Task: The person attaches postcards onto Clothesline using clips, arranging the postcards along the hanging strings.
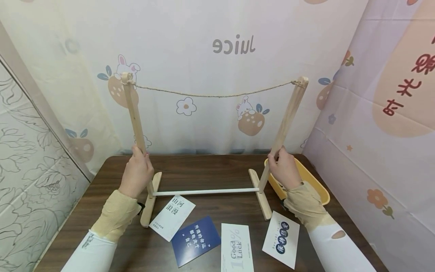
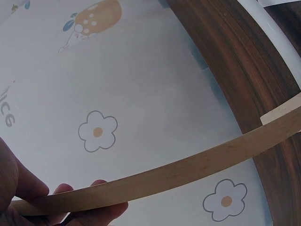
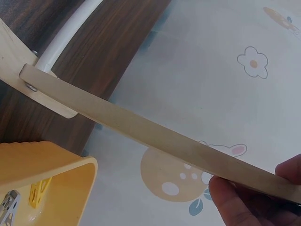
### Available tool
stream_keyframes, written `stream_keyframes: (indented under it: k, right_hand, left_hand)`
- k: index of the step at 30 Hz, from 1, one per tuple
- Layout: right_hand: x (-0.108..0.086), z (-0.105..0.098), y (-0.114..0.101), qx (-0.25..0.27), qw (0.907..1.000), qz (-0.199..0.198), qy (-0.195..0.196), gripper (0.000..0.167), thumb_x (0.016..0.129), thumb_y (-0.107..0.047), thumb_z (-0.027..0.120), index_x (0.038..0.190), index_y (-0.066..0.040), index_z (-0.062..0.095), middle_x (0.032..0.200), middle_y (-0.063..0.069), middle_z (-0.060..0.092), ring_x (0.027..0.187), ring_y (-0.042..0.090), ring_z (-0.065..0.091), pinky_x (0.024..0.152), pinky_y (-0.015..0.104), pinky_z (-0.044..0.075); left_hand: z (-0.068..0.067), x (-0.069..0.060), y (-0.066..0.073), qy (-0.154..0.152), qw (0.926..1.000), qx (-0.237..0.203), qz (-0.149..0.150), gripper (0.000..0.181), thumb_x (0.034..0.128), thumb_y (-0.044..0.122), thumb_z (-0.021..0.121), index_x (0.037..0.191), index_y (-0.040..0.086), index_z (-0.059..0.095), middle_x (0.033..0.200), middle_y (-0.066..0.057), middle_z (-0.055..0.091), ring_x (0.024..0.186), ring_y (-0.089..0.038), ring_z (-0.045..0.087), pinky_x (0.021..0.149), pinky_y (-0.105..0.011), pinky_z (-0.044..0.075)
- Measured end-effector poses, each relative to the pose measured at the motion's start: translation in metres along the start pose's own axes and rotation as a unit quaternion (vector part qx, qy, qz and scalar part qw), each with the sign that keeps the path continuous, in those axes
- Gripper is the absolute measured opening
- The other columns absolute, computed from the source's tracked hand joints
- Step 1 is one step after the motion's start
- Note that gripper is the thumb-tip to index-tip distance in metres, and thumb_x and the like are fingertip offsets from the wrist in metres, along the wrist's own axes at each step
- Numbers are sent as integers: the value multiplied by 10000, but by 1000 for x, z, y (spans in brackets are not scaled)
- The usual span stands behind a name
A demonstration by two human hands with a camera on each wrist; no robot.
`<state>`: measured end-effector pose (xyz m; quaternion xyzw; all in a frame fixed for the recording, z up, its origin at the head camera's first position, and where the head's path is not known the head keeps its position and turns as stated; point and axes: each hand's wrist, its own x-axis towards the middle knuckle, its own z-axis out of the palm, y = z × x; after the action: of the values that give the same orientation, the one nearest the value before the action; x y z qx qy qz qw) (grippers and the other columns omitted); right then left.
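Note:
A wooden frame with two upright posts stands on the table, a thin twine (image 1: 219, 96) sagging between the post tops. My left hand (image 1: 136, 172) grips the left post (image 1: 135, 119) below its middle. With my right hand (image 1: 285, 168) I hold the right post (image 1: 289, 117) at about the same height. Each post meets a flat wooden foot, the left foot (image 1: 147, 211) and the right foot (image 1: 263, 204). A white rod (image 1: 207, 192) joins them low down. In the left wrist view, fingers (image 2: 101, 214) wrap the post; in the right wrist view, fingertips (image 3: 228, 197) pinch it.
Several cards lie in front: a white card (image 1: 172, 217), a blue card (image 1: 196, 241), a Good Luck card (image 1: 236, 247) and another white card (image 1: 281, 240). A yellow basket (image 1: 321, 187), with clips (image 3: 40, 192) inside, sits behind my right hand. A printed curtain (image 1: 190, 128) hangs behind the table (image 1: 204, 172).

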<state>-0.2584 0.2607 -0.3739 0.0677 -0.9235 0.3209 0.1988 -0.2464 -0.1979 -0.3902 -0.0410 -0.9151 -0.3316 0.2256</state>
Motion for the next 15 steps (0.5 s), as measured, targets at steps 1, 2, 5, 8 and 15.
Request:
stream_keyframes:
  k: [1, 2, 5, 8, 15]
  right_hand:
    - [0, 0, 0, 3, 10000, -9, -7, 264, 1107, -104, 529, 1254, 109, 582, 1060, 347, 732, 928, 475, 766, 706, 481, 617]
    - [0, -1, 1, 23, 10000, -19, -18, 261, 1105, -104, 536, 1252, 107, 582, 1061, 345, 732, 931, 477, 766, 708, 482, 617]
    - [1, -3, 2, 90, 9999, -77, -52, 250, 1099, -105, 558, 1245, 97, 585, 1062, 330, 729, 923, 471, 764, 710, 472, 615]
    - [1, -5, 2, 200, 9997, -95, -90, 238, 1094, -117, 577, 1224, 83, 583, 1066, 316, 719, 917, 461, 761, 723, 488, 631]
    - [0, -9, 2, 192, 9997, -38, -151, 317, 1089, -226, 647, 1196, 64, 575, 1063, 290, 711, 937, 441, 766, 813, 552, 643]
  left_hand:
    - [0, 0, 0, -2, 10000, 1, 10, 432, 1132, 60, 381, 1453, -209, 274, 1051, -477, 623, 780, -569, 735, 589, -590, 605]
    - [0, 0, -1, -6, 10000, 2, 14, 432, 1132, 59, 381, 1454, -208, 273, 1049, -476, 623, 780, -569, 736, 588, -589, 605]
    - [0, 0, -1, -22, 10000, -13, 16, 425, 1133, 54, 381, 1450, -209, 275, 1061, -479, 619, 790, -572, 736, 595, -590, 608]
    - [0, 1, -1, -33, 10000, -23, 4, 418, 1132, 53, 383, 1445, -205, 279, 1078, -484, 618, 803, -578, 735, 606, -597, 609]
    - [0, 1, -1, -59, 10000, 1, -36, 438, 1135, 57, 380, 1467, -202, 263, 1092, -482, 618, 809, -582, 736, 613, -601, 612]
